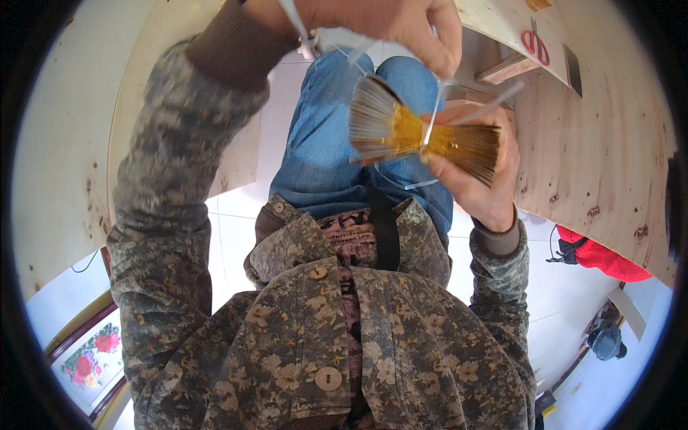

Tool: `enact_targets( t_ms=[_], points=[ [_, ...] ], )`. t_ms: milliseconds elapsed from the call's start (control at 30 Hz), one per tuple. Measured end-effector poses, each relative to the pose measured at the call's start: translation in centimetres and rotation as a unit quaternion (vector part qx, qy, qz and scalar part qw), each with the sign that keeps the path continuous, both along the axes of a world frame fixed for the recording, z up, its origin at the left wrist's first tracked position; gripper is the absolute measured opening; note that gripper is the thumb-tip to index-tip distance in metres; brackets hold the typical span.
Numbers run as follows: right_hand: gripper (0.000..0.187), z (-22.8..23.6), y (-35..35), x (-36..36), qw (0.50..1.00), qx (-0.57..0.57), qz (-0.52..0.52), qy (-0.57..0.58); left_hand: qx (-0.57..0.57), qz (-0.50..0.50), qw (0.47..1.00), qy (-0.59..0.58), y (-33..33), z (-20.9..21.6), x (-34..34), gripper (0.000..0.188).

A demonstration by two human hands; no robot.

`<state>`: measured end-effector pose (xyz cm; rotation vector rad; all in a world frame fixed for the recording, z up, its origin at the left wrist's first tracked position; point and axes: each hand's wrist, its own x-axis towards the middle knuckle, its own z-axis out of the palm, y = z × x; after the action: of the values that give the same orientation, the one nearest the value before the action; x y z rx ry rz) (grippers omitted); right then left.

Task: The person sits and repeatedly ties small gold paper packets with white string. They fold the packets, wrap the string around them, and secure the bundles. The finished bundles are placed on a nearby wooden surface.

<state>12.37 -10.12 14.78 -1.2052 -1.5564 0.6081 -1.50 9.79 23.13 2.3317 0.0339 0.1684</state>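
A: Item one, the right hand (476,172). State?

B: Fingers (451,163) curled and pressed around the middle of a bundle of thin sticks (423,136), gold at the waist, grey at the fanned end. The bundle lies crosswise above the lap, over blue jeans (322,150).

A: Item two, the left hand (390,25)?

B: Raised above the bundle at the picture's top edge, fingertips pinched on a clear plastic strap (437,107) that runs down to the bundle's waist. A slack loop of the same strap hangs beneath.

A: Progress?

B: By my judgement, partly done: the sticks are gathered and the strap sits round them, but it looks loose, neither drawn tight nor trimmed.

A: Surroundings?

B: Curved plywood tabletop (602,143) to the right, red-handled scissors (536,46) lying on it, well apart from both hands. A red bag (602,258) on the white floor beyond. A flower picture (89,362) at lower left.

A: Obstructions?

B: The floral jacket sleeve (172,179) crosses the left side; nothing blocks the bundle itself.
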Motion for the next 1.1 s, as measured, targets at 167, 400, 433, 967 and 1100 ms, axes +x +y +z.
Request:
enact_targets(
  t_ms=[167,400,433,967,1100],
  points=[
    [0.042,0.4,-0.3,0.4,0.991,0.032,0.055,0.121,-0.311,-0.042,0.94,0.131,2.0,-6.3,-0.1,0.034],
    [0.034,0.4,1.0,-0.4,0.96,-0.014,-0.177,0.215,-0.732,0.069,0.672,-0.09,-5.6,-14.4,-1.5,0.027],
    [0.031,0.3,1.5,-0.6,0.954,-0.016,-0.189,0.231,-0.755,0.1,0.642,-0.087,-6.5,-14.3,-1.4,0.027],
    [0.045,-1.9,1.9,-0.9,0.94,-0.099,-0.228,0.232,0.316,0.359,0.817,-0.323,-10.0,-10.9,-1.6,0.022],
    [0.043,-1.9,1.0,-0.4,0.945,-0.153,-0.212,0.194,0.353,0.356,0.805,-0.318,-9.3,-11.1,-1.3,0.018]
  ],
)
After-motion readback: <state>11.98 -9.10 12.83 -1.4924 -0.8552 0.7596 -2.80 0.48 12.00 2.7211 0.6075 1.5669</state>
